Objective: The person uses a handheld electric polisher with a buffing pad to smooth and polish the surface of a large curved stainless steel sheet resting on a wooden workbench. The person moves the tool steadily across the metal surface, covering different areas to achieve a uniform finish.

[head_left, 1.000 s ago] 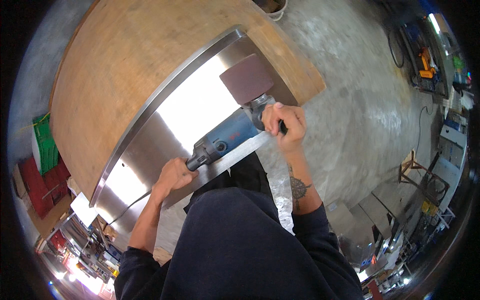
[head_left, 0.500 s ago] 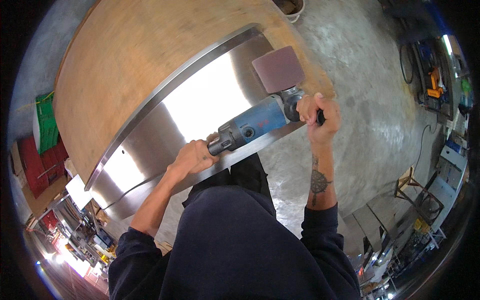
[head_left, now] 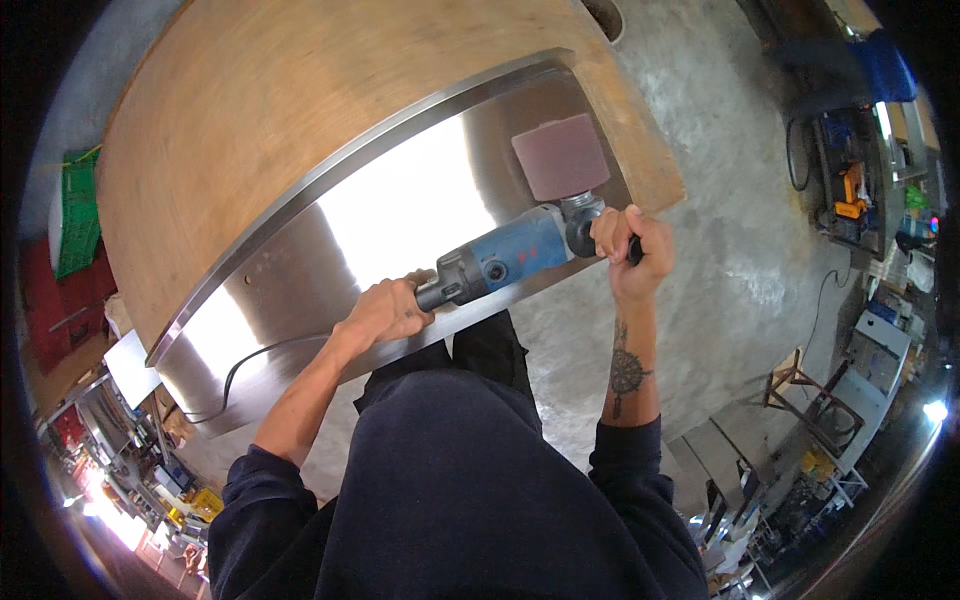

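two-handed hold on a blue polisher (head_left: pixel 505 255) over a steel sheet (head_left: pixel 330 270) on the wooden desk (head_left: pixel 230 120): left hand (head_left: pixel 385 312) clenched on the rear grip at 7 o'clock, right hand (head_left: pixel 628 245) grasping the side handle, steadying the drum (head_left: pixel 560 155) flat at 1 o'clock.

Wooden tabletop (head_left: pixel 240 130), green crate (head_left: pixel 75 215), concrete floor (head_left: pixel 740 260), wooden stool (head_left: pixel 805 395), orange tool (head_left: pixel 850 190)

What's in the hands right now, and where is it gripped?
A blue polisher. The left hand grips its rear end where the cord leaves; the right hand grips the black side handle by the head. Its drum rests on the steel sheet.
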Tool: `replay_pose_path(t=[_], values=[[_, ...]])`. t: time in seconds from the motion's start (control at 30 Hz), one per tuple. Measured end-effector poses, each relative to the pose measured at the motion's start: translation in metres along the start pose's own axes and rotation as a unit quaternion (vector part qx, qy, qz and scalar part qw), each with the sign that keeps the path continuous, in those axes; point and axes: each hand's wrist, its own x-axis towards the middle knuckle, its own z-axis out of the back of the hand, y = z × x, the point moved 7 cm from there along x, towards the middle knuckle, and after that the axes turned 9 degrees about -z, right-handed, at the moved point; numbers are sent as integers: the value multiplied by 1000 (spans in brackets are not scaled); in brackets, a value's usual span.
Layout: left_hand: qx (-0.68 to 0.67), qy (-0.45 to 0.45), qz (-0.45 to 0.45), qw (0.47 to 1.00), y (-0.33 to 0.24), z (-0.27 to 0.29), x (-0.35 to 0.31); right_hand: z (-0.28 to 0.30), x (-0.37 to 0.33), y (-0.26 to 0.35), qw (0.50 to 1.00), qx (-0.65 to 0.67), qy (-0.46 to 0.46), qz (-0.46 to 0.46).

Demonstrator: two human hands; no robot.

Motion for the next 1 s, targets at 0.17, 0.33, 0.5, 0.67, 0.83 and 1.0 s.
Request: replay_pose_path(t=[0.17, 0.33, 0.5, 0.67, 0.83, 1.0], values=[[20, -6, -5, 1000, 36, 2, -37, -41, -28, -21, 1000, -11, 9, 9], [3, -13, -1, 1000, 74, -4, -67, -78, -54, -37, 1000, -21, 13, 10], [23, -7, -17, 1000, 110, -7, -93, -109, -80, -59, 1000, -21, 3, 18], [37, 30, -6, 999, 117, -14, -112, -123, -96, -67, 1000, -21, 2, 12], [20, 5, 10, 1000, 123, -17, -129, -133, -105, -72, 999, -31, 16, 9], [35, 4, 28, 999, 121, -15, -148, -141, -116, -74, 999, -22, 22, 16]])
